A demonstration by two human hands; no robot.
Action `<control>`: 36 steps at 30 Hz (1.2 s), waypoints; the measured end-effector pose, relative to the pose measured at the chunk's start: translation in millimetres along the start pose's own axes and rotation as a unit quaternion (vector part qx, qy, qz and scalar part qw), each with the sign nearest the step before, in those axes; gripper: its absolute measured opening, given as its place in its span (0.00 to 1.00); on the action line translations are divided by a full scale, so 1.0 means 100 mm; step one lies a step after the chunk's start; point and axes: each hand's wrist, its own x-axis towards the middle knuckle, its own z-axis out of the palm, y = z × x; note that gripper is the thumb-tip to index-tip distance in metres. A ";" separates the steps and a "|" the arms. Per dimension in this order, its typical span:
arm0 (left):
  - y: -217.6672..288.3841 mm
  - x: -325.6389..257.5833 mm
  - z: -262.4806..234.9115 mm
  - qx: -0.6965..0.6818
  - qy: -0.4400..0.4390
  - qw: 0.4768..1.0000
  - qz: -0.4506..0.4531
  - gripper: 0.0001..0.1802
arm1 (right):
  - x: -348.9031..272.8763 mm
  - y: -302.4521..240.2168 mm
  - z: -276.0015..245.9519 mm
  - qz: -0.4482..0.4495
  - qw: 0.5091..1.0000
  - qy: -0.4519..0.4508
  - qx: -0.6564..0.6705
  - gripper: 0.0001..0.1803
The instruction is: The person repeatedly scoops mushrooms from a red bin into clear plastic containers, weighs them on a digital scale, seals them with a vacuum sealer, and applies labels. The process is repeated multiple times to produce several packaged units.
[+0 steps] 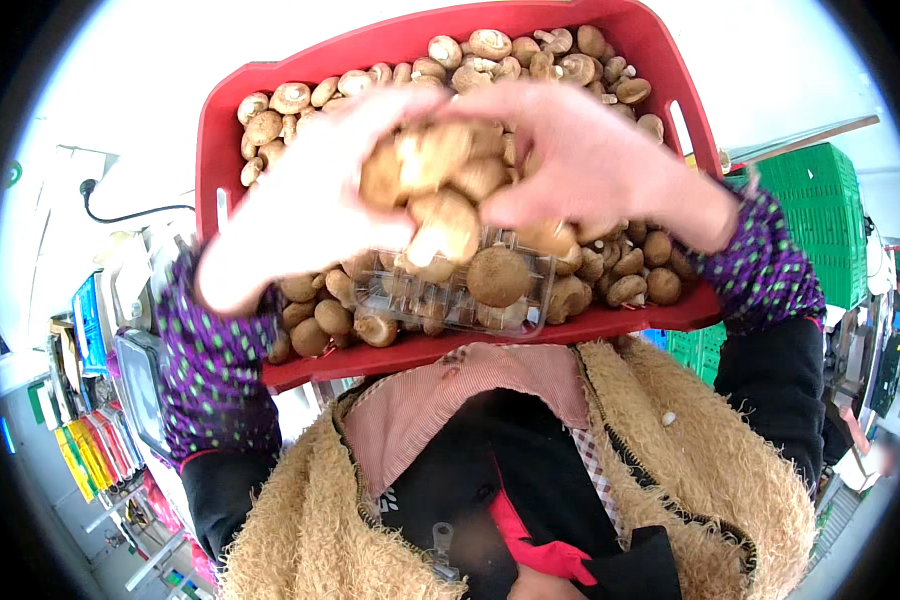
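My left hand (310,190) and my right hand (600,165) are curved round a cluster of brown mushrooms (435,160), gripping it between them. Motion blurs the hands and the cluster. Just below them, a clear plastic punnet (380,292) rests on the loose mushrooms near the crate's front side. One round-capped mushroom (498,277) sits at the punnet's right part. The big red crate (211,150) is filled with more mushrooms (580,68), some cap up, others showing pale stems. My hands partly hide the crate's middle.
Green plastic crates (820,220) are stacked to the right. A black cable (135,218) runs at the left. Yellow and red items (90,450) hang or stand on a rack at the lower left. Another person's arm (855,430) shows at the far right.
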 end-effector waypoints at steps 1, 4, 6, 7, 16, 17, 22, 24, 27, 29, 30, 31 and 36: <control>0.00 -0.17 0.09 0.009 0.000 1.000 -0.010 0.45 | -0.05 0.05 0.20 -0.044 0.999 0.017 -0.019 0.33; -0.13 -0.55 0.45 -0.006 0.041 0.998 -0.050 0.44 | -0.16 0.04 0.54 0.038 0.999 -0.009 0.024 0.37; -0.14 -0.60 0.59 -0.022 0.062 0.997 -0.043 0.44 | -0.23 0.11 0.58 0.005 0.999 0.008 0.030 0.40; -0.16 -0.64 0.63 -0.013 0.063 0.997 -0.042 0.44 | -0.25 0.16 0.55 -0.023 1.000 -0.005 0.018 0.42; -0.21 -0.72 0.61 -0.134 0.054 0.989 0.026 0.49 | -0.30 0.17 0.67 -0.076 0.994 -0.056 0.058 0.52; -0.22 -0.76 0.62 -0.128 0.076 0.989 0.020 0.50 | -0.28 0.14 0.63 -0.087 0.994 -0.059 0.005 0.51; -0.19 -0.84 0.85 -0.047 0.169 0.984 0.015 0.47 | -0.54 0.12 0.62 -0.039 0.999 -0.019 -0.002 0.48; -0.19 -0.73 0.92 -0.025 0.188 0.981 0.031 0.43 | -0.49 0.06 0.67 0.009 0.997 -0.017 0.070 0.40; -0.28 -0.61 0.89 0.007 0.201 0.979 0.022 0.44 | -0.06 0.26 0.63 -0.054 0.997 -0.019 0.046 0.29; -0.22 -0.71 0.89 0.056 0.216 0.974 0.025 0.48 | -0.09 0.21 0.53 -0.038 0.996 -0.068 0.041 0.29; -0.22 -0.81 0.91 0.058 0.184 0.981 0.035 0.51 | -0.18 0.16 0.51 -0.018 0.995 -0.082 0.051 0.28; -0.16 -0.86 0.93 0.058 0.178 0.981 0.053 0.51 | -0.26 0.11 0.51 0.002 0.994 -0.096 0.060 0.28; -0.15 -0.82 1.12 0.149 0.213 0.965 0.039 0.51 | -0.28 0.15 0.60 0.006 0.993 -0.049 0.111 0.24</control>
